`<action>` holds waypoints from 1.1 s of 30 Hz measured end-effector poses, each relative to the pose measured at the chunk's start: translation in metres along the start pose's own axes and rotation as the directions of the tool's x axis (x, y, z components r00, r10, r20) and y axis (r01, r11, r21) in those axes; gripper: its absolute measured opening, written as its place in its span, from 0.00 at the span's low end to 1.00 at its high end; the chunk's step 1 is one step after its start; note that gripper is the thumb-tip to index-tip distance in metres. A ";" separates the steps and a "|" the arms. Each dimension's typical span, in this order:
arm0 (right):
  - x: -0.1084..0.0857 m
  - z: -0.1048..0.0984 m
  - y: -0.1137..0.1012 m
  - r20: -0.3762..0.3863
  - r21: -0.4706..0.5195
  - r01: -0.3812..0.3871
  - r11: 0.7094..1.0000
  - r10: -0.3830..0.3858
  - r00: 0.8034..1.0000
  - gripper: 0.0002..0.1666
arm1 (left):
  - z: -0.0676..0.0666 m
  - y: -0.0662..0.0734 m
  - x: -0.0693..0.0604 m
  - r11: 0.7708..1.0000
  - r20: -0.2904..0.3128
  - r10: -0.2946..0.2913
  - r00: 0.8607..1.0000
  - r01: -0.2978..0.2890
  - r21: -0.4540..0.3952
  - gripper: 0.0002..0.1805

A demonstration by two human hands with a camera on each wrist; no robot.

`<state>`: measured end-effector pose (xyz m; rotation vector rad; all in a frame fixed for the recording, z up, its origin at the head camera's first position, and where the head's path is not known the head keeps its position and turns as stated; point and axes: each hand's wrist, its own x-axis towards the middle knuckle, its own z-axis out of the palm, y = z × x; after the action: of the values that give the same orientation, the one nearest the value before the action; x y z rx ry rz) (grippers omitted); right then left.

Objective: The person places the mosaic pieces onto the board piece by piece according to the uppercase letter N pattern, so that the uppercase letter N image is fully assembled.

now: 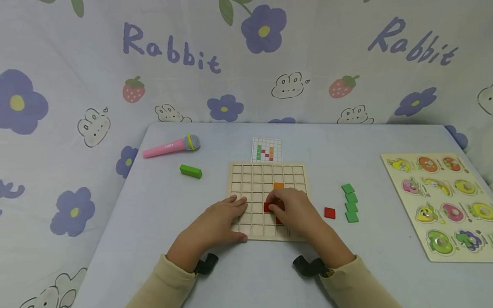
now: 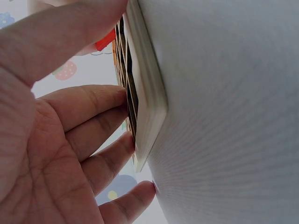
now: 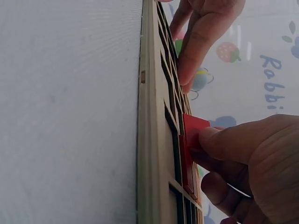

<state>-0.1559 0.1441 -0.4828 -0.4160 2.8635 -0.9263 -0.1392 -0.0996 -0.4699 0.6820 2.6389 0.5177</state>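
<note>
On the wooden grid board [image 1: 255, 229], the right hand [image 1: 294, 211] pinches a red square tile [image 1: 267, 207] over a cell near the middle; the right wrist view shows that tile [image 3: 195, 128] tilted between thumb and fingers. Another red tile [image 3: 186, 163] lies just beside it in the board. An orange tile [image 1: 278, 185] shows above the right hand. With fingers spread, the left hand [image 1: 216, 222] rests on the board's left part, its thumb at the front edge; in the left wrist view its fingertips touch the board [image 2: 149, 93].
Behind the board lies a pattern card [image 1: 267, 149]. A red tile [image 1: 329, 213] and several green tiles [image 1: 350, 207] are to the right, with a fruit puzzle board [image 1: 455, 250] farther right. A green block [image 1: 191, 171] and a pink microphone [image 1: 168, 148] lie back left.
</note>
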 end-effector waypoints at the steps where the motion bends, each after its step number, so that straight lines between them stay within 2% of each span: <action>1: 0.000 0.000 0.000 -0.001 -0.003 0.009 1.000 -0.009 1.000 0.05 | 0.000 0.000 0.000 1.000 -0.002 0.001 1.000 -0.001 0.001 0.49; 7: 0.000 0.001 0.000 -0.024 -0.030 0.043 0.999 -0.043 0.999 0.04 | 0.000 0.000 0.000 1.000 -0.003 0.004 1.000 -0.004 0.002 0.49; 15: 0.001 0.002 -0.001 -0.048 -0.162 0.115 0.980 -0.125 0.991 0.05 | -0.005 0.003 -0.003 1.000 0.002 0.010 1.000 -0.010 0.000 0.50; 21: 0.001 0.002 -0.002 -0.053 -0.199 0.127 0.972 -0.140 0.989 0.06 | -0.005 0.003 -0.003 1.000 0.004 0.007 1.000 -0.007 0.003 0.50; 25: 0.000 -0.001 -0.001 -0.050 -0.152 0.108 0.982 -0.116 0.992 0.07 | -0.005 0.003 -0.002 1.000 0.009 -0.004 1.000 0.004 0.000 0.50; 27: 0.000 -0.006 0.002 -0.059 -0.096 0.091 0.991 -0.097 0.993 0.08 | -0.005 0.003 -0.002 1.000 0.013 -0.009 1.000 0.009 0.002 0.50; 29: -0.003 -0.015 0.006 -0.082 -0.039 0.063 0.997 -0.066 0.994 0.09 | -0.005 0.004 -0.002 1.000 0.014 -0.014 1.000 0.014 0.003 0.50; 33: -0.011 -0.037 0.023 -0.136 0.009 -0.003 1.000 0.005 0.991 0.11 | -0.006 0.006 -0.003 1.000 0.015 -0.019 1.000 0.019 0.002 0.50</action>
<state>-0.1568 0.1858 -0.4660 -0.3591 2.9800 -1.0034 -0.1372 -0.0981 -0.4617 0.6578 2.6300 0.5029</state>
